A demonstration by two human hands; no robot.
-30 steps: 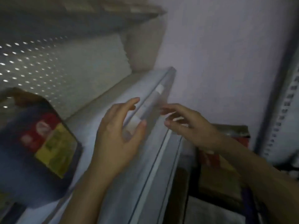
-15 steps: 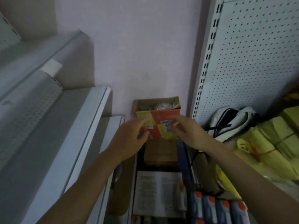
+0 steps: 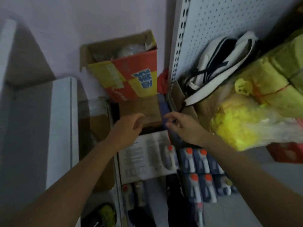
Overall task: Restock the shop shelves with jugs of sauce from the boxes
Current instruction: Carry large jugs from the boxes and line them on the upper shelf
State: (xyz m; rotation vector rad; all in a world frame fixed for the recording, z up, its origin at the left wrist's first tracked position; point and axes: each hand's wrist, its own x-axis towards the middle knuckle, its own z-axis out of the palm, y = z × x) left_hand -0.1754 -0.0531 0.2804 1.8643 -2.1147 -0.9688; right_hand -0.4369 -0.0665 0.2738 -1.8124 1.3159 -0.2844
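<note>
Dim light; pale wall [image 3: 85,18]; white pegboard [image 3: 229,22] right.

Blurry, hidden and cut-off bits

The left hand [image 3: 127,128] hides the near edge of the brown cardboard flap [image 3: 144,110]. Past that flap, the stuff inside the open red and yellow cardboard box [image 3: 131,77] is too blurry to tell. The picture's right edge cuts off the yellow wrapped bundles [image 3: 277,76].

Open box [image 3: 131,76] sits at twelve o'clock, sauce jugs [image 3: 196,161] packed at six, bags [image 3: 246,125] at three.
</note>
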